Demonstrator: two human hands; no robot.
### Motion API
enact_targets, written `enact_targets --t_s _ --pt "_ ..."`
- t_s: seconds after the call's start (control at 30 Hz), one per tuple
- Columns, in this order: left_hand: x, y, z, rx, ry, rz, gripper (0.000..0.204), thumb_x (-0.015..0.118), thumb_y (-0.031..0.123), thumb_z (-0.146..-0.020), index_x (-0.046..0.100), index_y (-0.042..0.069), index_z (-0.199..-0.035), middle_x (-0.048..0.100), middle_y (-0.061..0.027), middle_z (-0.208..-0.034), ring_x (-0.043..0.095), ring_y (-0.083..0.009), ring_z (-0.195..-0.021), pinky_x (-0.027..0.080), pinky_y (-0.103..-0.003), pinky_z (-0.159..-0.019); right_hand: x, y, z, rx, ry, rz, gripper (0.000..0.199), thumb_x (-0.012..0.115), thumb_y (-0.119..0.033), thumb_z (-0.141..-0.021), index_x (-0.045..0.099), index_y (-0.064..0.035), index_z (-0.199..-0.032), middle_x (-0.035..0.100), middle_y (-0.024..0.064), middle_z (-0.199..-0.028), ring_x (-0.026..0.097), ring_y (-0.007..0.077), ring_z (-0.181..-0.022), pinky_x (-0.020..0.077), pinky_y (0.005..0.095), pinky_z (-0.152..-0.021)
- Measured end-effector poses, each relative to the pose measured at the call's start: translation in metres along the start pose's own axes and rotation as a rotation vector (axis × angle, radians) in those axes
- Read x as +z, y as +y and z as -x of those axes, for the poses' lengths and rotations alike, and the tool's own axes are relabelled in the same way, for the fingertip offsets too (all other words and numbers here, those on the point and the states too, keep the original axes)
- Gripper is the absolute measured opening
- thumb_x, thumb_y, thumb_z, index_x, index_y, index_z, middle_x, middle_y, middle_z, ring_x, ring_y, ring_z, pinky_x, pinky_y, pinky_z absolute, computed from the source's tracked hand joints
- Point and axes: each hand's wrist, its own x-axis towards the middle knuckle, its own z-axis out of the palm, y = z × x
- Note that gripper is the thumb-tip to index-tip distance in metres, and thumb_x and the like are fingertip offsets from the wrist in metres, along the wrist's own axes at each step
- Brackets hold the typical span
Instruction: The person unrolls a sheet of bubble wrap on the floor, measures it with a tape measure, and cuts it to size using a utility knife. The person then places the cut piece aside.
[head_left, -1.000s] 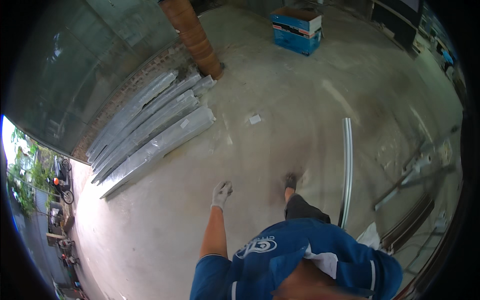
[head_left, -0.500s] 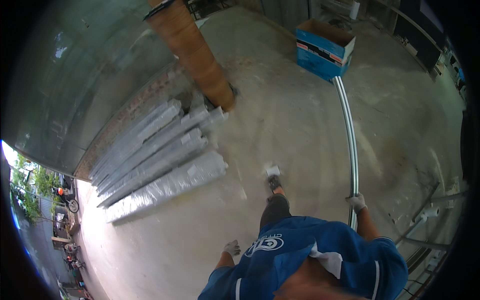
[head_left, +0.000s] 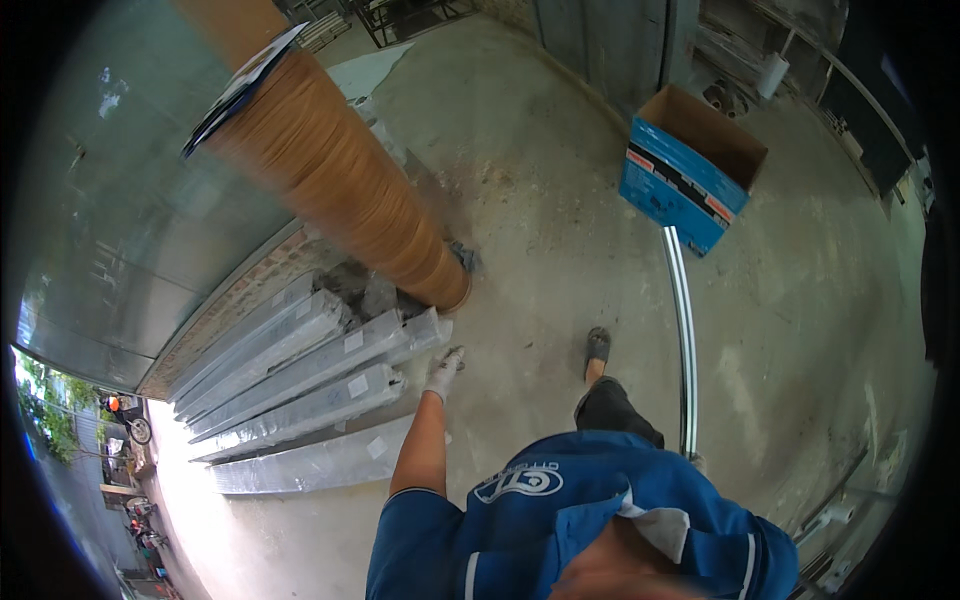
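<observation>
In a pale work glove, my left hand [head_left: 444, 372] reaches forward past the ends of the plastic-wrapped bundles [head_left: 330, 400], its fingers loosely apart and nothing in them. At my right side runs a long, thin, silvery metal profile [head_left: 684, 340], pointing ahead towards the blue box. My right hand [head_left: 698, 463] is almost wholly hidden by my body; only a bit of its glove shows beside the profile's near part, which it grips.
A thick column wrapped in brown material [head_left: 350, 190] stands ahead on the left, by the bundles. An open blue cardboard box [head_left: 685, 185] sits on the floor ahead right. Metal framework [head_left: 835, 515] lies at the lower right. Motorbikes [head_left: 140, 430] are outside at far left.
I have walked forward, so the column and box are nearer. My left arm has swung forward. My right hand has slipped mostly behind my body, with the profile still alongside.
</observation>
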Motion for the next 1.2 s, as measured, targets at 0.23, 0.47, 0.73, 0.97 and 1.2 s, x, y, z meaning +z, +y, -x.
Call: enact_targets --t_s 0.23,0.47,0.73,0.97,1.2 --pt "0.052 0.030 -0.119 -0.415 -0.198 -0.108 0.032 0.063 0.041 -0.091 0.067 0.010 -0.097 0.064 -0.0029 -0.078 0.061 -0.0171 -0.069 0.051 -0.032 -0.063 0.076 -0.282 -0.241 -0.172 -0.090 0.224 0.022 0.080 -0.003 -0.065 0.061 -0.0047 -0.077 0.060 0.0006 -0.069 0.055 0.0119 -0.062 0.0457 0.0308 -0.056" --pt "0.049 0.114 -0.215 -0.737 -0.050 0.050 0.027 0.063 0.039 -0.092 0.064 0.012 -0.098 0.062 -0.0087 -0.086 0.061 -0.0194 -0.069 0.049 -0.037 -0.053 0.226 -0.598 -0.401 -0.275 -0.130 0.234 0.022 0.081 -0.009 -0.070 0.060 -0.0059 -0.078 0.061 0.0029 -0.065 0.056 0.0144 -0.054 0.0435 0.0291 -0.050" --pt "-0.002 0.333 -0.592 -0.075 0.012 -0.132 0.043 0.061 0.037 -0.090 0.066 -0.004 -0.103 0.069 -0.0135 -0.098 0.064 -0.0236 -0.092 0.050 -0.034 -0.080 0.378 -0.750 -0.499 -0.229 -0.203 0.292 0.023 0.083 -0.007 -0.066 0.062 -0.0035 -0.076 0.063 0.0061 -0.066 0.059 0.0154 -0.056 0.0467 0.0331 -0.051" --pt "-0.023 0.605 -0.924 0.135 0.070 -0.091 0.037 0.063 0.031 -0.089 0.067 0.002 -0.112 0.068 -0.0085 -0.092 0.062 -0.0167 -0.078 0.049 -0.031 -0.072 0.496 -0.848 -0.632 -0.122 -0.223 0.275 0.009 0.061 0.003 -0.070 0.063 -0.0052 -0.067 0.060 0.0038 -0.060 0.058 0.0146 -0.051 0.0425 0.0340 -0.044" --pt "-0.036 0.622 -1.089 -0.252 -0.006 -0.023 0.027 0.066 0.029 -0.089 0.064 0.003 -0.098 0.066 -0.0050 -0.080 0.061 -0.0182 -0.067 0.049 -0.034 -0.057 0.620 -1.108 -0.780 -0.151 -0.276 0.429 0.005 0.068 -0.007 -0.073 0.065 -0.0050 -0.069 0.060 0.0038 -0.060 0.057 0.0158 -0.052 0.0434 0.0344 -0.047"
